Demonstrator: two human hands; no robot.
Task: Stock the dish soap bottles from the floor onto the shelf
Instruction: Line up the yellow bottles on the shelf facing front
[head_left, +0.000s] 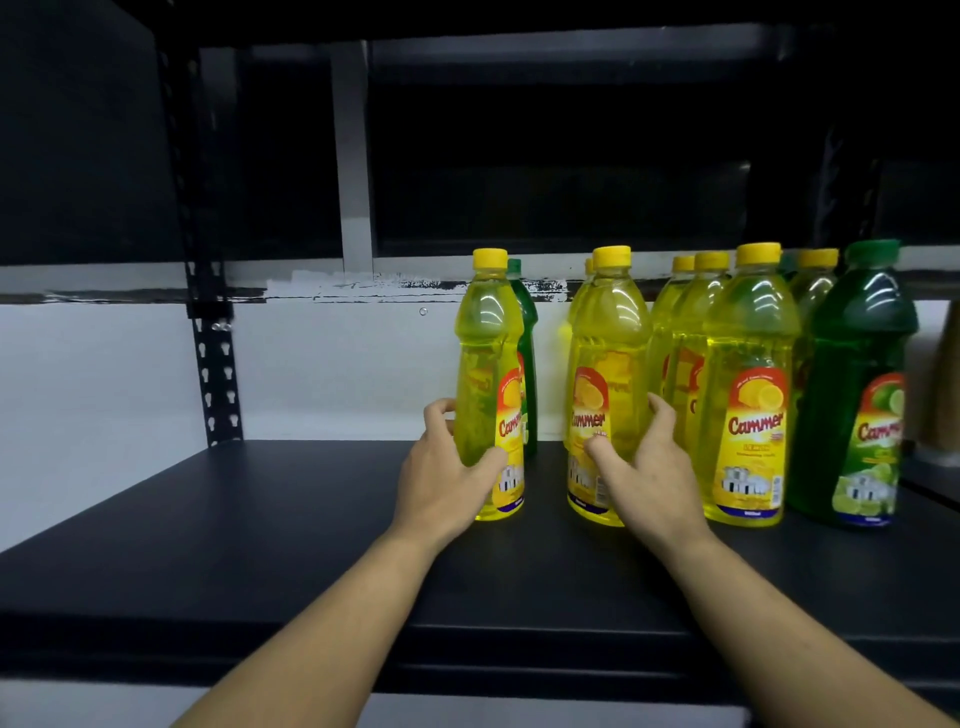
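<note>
Two yellow dish soap bottles stand upright on the black shelf (218, 530). My left hand (441, 483) wraps the lower part of the left yellow bottle (485, 343), thumb across its label and fingers on its left side. My right hand (649, 467) clasps the second yellow bottle (608, 332), thumb on the label and fingers curled round its right side. Several more yellow bottles (748, 374) and a green bottle (857, 384) are lined up to the right. Another green bottle (527, 322) stands behind the left yellow one.
The shelf's left half is bare black board, bounded by a perforated black upright post (213, 332) at the back left. A white wall (337, 364) runs behind the shelf. An upper shelf board spans the top. A brownish object (943, 384) sits at the far right edge.
</note>
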